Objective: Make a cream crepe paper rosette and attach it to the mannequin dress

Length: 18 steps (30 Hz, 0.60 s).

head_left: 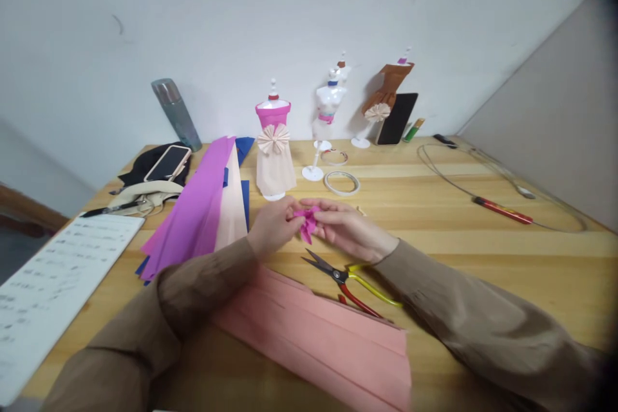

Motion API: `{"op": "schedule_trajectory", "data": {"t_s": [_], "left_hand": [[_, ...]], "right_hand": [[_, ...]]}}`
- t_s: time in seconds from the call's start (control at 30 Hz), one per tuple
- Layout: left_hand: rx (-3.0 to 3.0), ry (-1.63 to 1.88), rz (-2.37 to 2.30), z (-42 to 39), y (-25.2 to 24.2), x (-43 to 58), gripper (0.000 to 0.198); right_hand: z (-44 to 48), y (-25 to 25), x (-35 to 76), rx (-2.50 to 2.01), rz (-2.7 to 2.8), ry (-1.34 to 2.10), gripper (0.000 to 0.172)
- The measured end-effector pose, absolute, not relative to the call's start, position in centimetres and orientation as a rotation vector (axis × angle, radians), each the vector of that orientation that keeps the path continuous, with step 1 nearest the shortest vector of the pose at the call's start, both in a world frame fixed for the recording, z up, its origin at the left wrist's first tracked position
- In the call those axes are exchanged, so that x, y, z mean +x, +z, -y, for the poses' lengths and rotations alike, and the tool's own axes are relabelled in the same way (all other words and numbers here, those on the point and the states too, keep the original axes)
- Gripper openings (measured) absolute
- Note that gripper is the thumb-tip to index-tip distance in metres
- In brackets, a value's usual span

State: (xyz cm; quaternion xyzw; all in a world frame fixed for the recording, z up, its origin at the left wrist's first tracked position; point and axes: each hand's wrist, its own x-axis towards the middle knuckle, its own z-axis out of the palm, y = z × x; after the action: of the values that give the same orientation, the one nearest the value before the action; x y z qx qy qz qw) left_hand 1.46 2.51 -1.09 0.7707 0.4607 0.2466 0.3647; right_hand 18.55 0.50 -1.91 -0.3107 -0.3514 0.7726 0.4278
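Between my two hands is a small crumpled piece of magenta crepe paper [308,224], held above the middle of the table. My left hand [275,226] pinches its left side, and my right hand [350,226] grips it from the right with fingers bent around it. Scissors [338,275] with one yellow and one red handle lie just below, blades partly open. Under my left forearm, a folded length of salmon pink crepe paper [333,341] stretches toward the front edge. Straight behind my hands stands a mini mannequin [274,141] in a magenta top, pale skirt and pleated bow.
Purple crepe paper [197,212] lies left over cream and blue sheets. More mannequins [329,103] stand behind, one in a brown dress [386,90]. Tape rolls [342,183], a phone [168,163], a bottle [176,114], a written sheet [62,290] and a red-handled cable [502,210] surround the work.
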Motion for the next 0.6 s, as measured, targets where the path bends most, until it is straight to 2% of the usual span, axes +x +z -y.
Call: {"op": "schedule_trajectory", "data": {"t_s": [0.07, 0.2, 0.33, 0.47, 0.6], "left_hand": [[1.899, 0.679, -1.274, -3.5, -1.5, 1.0, 0.011], [1.863, 0.790, -1.328, -4.7, -1.8, 0.5, 0.012], [1.801, 0.801, -1.343, -4.9, -2.0, 0.8, 0.012], [1.719, 0.844, -1.357, -5.2, -2.1, 0.9, 0.007], [1.590, 0.811, -1.396, -5.0, -1.5, 0.5, 0.025]], "right_hand": [[-0.8, -2.6, 18.7, -0.897, 0.922, 1.818, 0.034], [-1.8, -2.8, 19.0, -1.070, 1.092, 1.632, 0.030], [-2.9, -1.9, 18.7, -1.120, 1.300, 1.447, 0.035], [-5.3, -2.5, 18.2, -1.246, 1.453, 1.213, 0.025], [-7.1, -3.8, 17.9, -1.249, 1.374, 1.101, 0.025]]}}
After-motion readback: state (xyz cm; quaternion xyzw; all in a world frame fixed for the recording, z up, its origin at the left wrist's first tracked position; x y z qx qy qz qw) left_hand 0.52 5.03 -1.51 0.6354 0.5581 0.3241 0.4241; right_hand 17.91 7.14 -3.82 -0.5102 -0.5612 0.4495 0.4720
